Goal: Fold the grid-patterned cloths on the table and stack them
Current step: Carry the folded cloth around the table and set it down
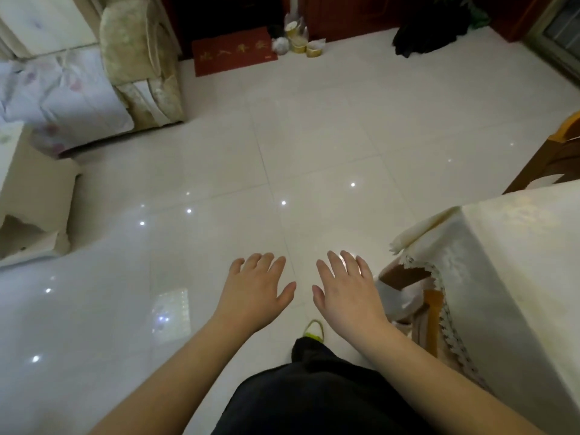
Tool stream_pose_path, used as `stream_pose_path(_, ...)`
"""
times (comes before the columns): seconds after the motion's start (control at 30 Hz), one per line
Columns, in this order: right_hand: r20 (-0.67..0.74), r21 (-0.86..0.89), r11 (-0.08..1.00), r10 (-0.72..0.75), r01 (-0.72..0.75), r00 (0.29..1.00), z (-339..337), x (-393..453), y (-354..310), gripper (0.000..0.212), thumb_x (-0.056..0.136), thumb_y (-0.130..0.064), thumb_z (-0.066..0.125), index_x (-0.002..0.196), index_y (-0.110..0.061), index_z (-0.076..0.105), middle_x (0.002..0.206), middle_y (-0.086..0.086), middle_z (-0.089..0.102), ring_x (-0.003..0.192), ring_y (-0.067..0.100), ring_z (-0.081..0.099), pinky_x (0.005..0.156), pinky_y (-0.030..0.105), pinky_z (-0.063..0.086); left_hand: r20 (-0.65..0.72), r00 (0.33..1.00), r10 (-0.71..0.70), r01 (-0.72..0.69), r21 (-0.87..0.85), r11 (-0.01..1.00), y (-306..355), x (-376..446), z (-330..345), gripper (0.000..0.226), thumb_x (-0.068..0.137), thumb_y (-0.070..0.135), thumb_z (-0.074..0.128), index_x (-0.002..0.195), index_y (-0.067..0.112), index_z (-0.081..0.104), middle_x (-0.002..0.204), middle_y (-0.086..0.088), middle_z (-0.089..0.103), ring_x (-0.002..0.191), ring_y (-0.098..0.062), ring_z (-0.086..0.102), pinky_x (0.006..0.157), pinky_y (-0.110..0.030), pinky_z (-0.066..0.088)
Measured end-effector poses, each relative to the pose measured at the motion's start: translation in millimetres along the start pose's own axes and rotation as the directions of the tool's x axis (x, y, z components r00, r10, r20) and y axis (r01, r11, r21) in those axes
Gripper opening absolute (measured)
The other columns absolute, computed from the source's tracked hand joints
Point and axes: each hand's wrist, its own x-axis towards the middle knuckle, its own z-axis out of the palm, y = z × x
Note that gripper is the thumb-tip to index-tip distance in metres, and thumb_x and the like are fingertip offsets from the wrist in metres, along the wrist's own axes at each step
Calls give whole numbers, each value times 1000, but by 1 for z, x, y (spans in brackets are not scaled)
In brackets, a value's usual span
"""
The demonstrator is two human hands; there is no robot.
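Over the glossy tiled floor (219, 171) I see my left hand (254, 290) and right hand (345, 293) spread flat, holding nothing. Table (514, 262) edge sits just right; grid-patterned cloths I cannot see.

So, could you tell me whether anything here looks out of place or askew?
Yes. The tablecloth corner at the right is flipped back, baring the wooden table leg. Both hands, left and right, hover open over the floor, holding nothing, and no grid-patterned cloth is in view.
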Motion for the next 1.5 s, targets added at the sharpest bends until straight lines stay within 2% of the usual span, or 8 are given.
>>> stream_pose_path(0.17, -8, 30, 999, 26, -26, 1000, -11, 71, 25, 53, 84, -42, 45, 124, -14, 64, 124, 12, 65, 115, 33, 61, 99, 50, 46, -81, 996, 40, -40, -5, 999, -3, 79, -35, 60, 91, 55, 32, 128, 19, 61, 127, -3, 64, 117, -23, 61, 96, -49, 48)
stream_pose_path(0.27, -25, 47, 995, 86, -84, 996, -19, 108, 39, 55, 86, -42, 35, 123, -15, 66, 120, 12, 67, 106, 32, 64, 93, 50, 49, -80, 994, 68, -69, -6, 998, -5, 120, -49, 61, 91, 55, 31, 130, 19, 61, 128, -4, 64, 118, -24, 60, 98, -49, 47)
stream_pose_path(0.47, -53, 47, 978, 203, -201, 978, -30, 194, 74, 53, 86, -42, 37, 119, -14, 68, 114, 11, 69, 98, 31, 67, 86, 48, 53, -45, 984, 174, -175, -23, 984, -16, 219, -68, 64, 92, 55, 26, 134, 19, 57, 136, -5, 59, 125, -24, 55, 105, -47, 41)
stream_pose_path(0.67, -41, 37, 957, 290, -289, 956, -43, 297, 102, 56, 87, -43, 32, 116, -14, 69, 113, 11, 70, 99, 32, 68, 85, 48, 54, -46, 957, 285, -285, 2, 958, -41, 335, -95, 73, 91, 59, 10, 146, 22, 41, 151, -3, 43, 140, -23, 37, 115, -48, 24)
stream_pose_path(0.8, -45, 25, 938, 345, -345, 937, -59, 359, 116, 55, 88, -43, 32, 116, -13, 69, 122, 14, 66, 113, 34, 63, 93, 50, 50, 15, 937, 349, -349, 46, 936, -54, 406, -133, 65, 98, 59, 20, 153, 25, 21, 160, -1, 23, 148, -21, 17, 119, -50, 10)
stream_pose_path(0.93, -61, 40, 888, 461, -459, 886, -73, 410, 144, 52, 89, -43, 37, 116, -14, 70, 123, 13, 66, 113, 32, 63, 94, 50, 50, 14, 889, 459, -458, 104, 883, -45, 482, -170, 66, 98, 60, 16, 153, 25, 19, 161, -1, 22, 148, -22, 16, 120, -50, 7)
stream_pose_path(1.07, -37, 59, 814, 580, -577, 814, -86, 440, 191, 53, 89, -44, 34, 116, -14, 70, 122, 12, 67, 112, 31, 63, 94, 48, 49, -25, 831, 556, -547, 151, 823, -9, 555, -194, 80, 87, 61, -1, 149, 23, 33, 154, -1, 37, 143, -23, 31, 116, -49, 18)
stream_pose_path(1.5, 76, 76, 662, 742, -746, 666, -99, 478, 427, 49, 89, -45, 43, 124, -17, 64, 129, 9, 63, 119, 30, 58, 101, 47, 44, 30, 696, 717, -713, 148, 685, 210, 743, -219, 76, 87, 59, 11, 142, 19, 47, 144, -4, 49, 134, -22, 44, 106, -50, 34)
